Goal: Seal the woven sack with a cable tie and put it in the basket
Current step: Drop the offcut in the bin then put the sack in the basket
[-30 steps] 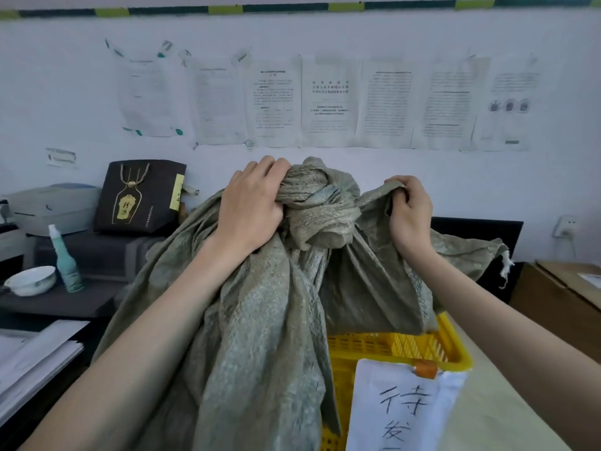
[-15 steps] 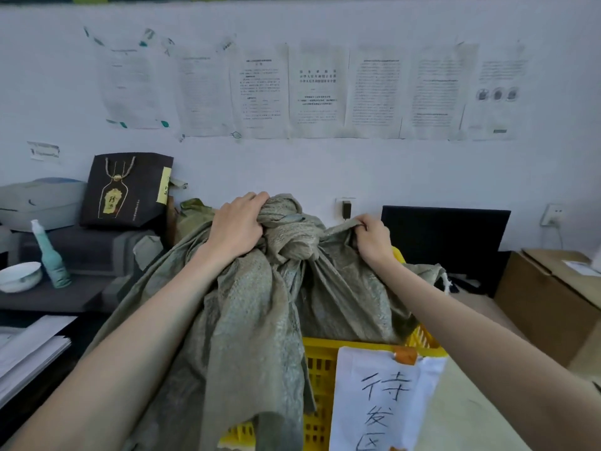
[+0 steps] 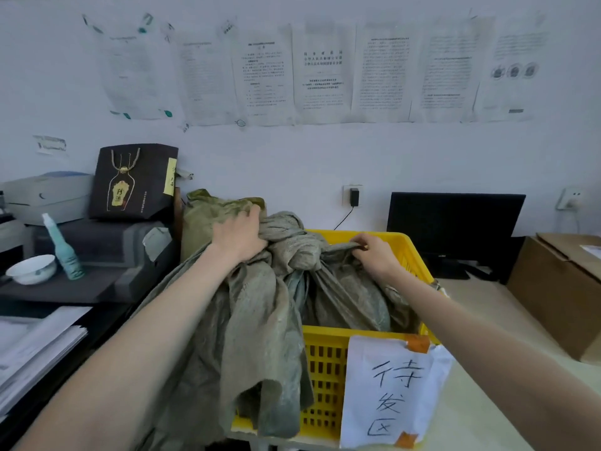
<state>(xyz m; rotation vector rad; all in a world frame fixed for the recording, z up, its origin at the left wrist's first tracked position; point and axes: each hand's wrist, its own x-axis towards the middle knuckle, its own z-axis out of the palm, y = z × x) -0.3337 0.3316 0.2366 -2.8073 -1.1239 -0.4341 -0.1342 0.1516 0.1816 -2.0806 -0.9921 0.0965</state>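
Woven sack (image 3: 260,320) limp, bulky, partly over basket (image 3: 328,362) rim. Left hand (image 3: 239,237) clenches its bunched neck; right hand (image 3: 374,253) pinches a fold. Hold at neck.

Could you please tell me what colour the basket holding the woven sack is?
The basket is bright yellow, with slotted walls, clearest in the head view.
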